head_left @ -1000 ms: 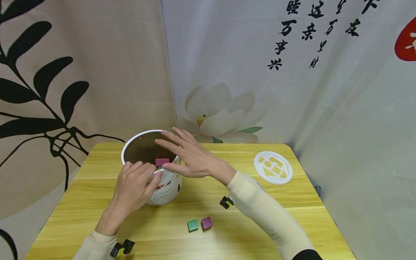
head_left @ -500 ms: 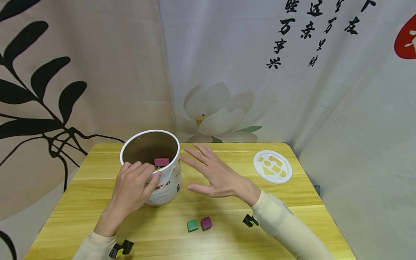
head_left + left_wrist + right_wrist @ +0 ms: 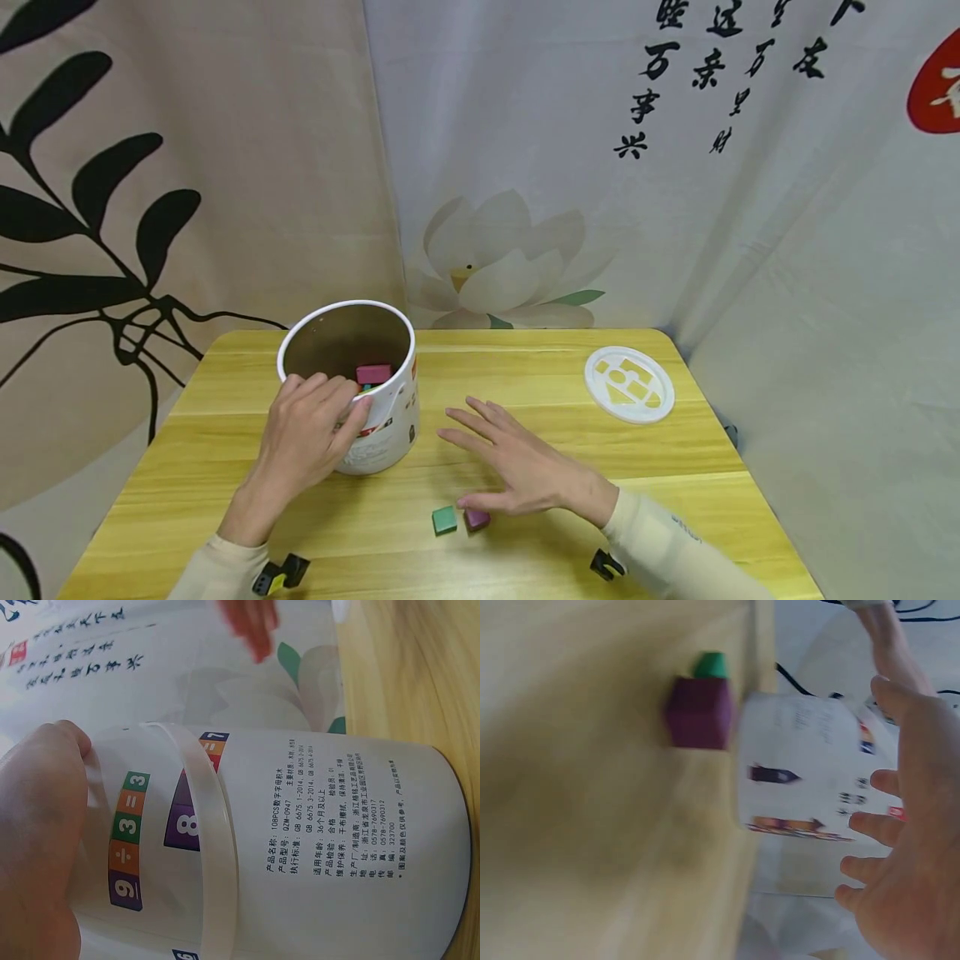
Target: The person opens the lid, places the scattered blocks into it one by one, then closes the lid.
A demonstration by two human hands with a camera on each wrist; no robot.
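Observation:
My left hand (image 3: 303, 433) grips the near rim of a white printed bucket (image 3: 390, 429), fingers curled over the edge and thumb outside. In the left wrist view a white carrying handle (image 3: 223, 855) lies against its side, above printed text. A pink block (image 3: 373, 374) shows inside, with other colours partly hidden under it. On the table in front of the bucket lie a green cube (image 3: 444, 521) and a purple cube (image 3: 477, 522), side by side. My right hand (image 3: 525, 467) hovers with fingers spread and holds nothing; its thumb overlaps the purple cube in the head view.
A round white lid (image 3: 632, 408) with shaped cut-outs lies at the back right of the wooden table (image 3: 510, 367). Behind the table's far edge hangs a printed cloth (image 3: 525, 125).
My right hand has come away from the bucket's rim, moving right and then towards me, down over the purple cube. The left hand keeps its grip on the bucket.

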